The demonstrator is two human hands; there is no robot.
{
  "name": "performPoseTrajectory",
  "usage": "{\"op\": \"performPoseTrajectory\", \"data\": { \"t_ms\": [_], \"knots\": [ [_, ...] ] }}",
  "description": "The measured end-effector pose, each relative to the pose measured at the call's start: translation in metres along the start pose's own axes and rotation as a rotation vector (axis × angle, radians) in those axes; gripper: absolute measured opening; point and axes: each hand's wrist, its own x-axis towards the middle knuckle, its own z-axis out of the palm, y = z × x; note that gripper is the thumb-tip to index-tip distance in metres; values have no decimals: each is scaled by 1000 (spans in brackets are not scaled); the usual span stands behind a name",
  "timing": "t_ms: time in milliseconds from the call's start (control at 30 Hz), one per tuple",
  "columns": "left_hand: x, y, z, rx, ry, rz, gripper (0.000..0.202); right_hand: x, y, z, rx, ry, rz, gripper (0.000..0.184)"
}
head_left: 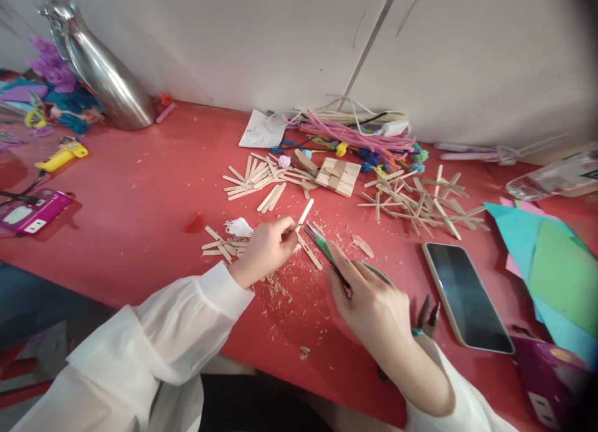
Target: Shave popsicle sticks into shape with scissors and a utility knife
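My left hand [272,245] pinches a wooden craft stick [306,212] near its lower end, and the stick points up and away. In my right hand [374,298] is a pair of green-and-black handled pliers [322,242], with the tips right by my left fingertips and the stick. Whether the jaws touch the wood I cannot tell. Under the tool lies another craft stick [311,254]. Wood shavings [280,295] are scattered around both hands. Beside my left wrist are a crumpled white scrap [239,227] and several sticks [217,244].
Behind lie loose sticks [255,177], a square stick panel [339,175], joined sticks [434,201] and pink pipe cleaners [355,133]. At right are a phone [469,298], a second tool [427,317] and coloured paper [560,264]. A steel jug [107,77] and yellow glue gun [63,157] stand left.
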Motion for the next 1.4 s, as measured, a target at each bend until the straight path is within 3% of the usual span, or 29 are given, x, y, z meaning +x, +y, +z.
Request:
{"op": "performPoseTrajectory", "data": {
  "t_ms": [167, 333, 433, 667, 967, 1233, 1300, 1400],
  "knots": [
    [0, -2, 0, -41, -33, -13, 18, 2, 2, -4, -27, -5, 0, 35],
    [1, -5, -1, 52, 7, -1, 16, 7, 12, -5, 245, -120, 181, 37],
    [2, -6, -2, 2, -1, -17, 15, 8, 17, -4, 359, -160, 313, 41],
    [1, -6, 0, -156, -41, -70, 16, 3, 16, -4, 637, -307, 430, 45],
    [-2, -7, 4, -249, -49, -38, 17, 5, 17, -5, 776, -437, 492, 44],
    [-4, -4, 7, -399, -19, -51, 13, 9, 13, -6, 1196, -548, 686, 58],
    [-3, -4, 7, -423, -25, -70, 14, 9, 13, -4, 1176, -544, 668, 58],
    [-1, -5, 7, -435, -68, -110, 18, 8, 14, -2, 861, -409, 492, 49]
  ]
}}
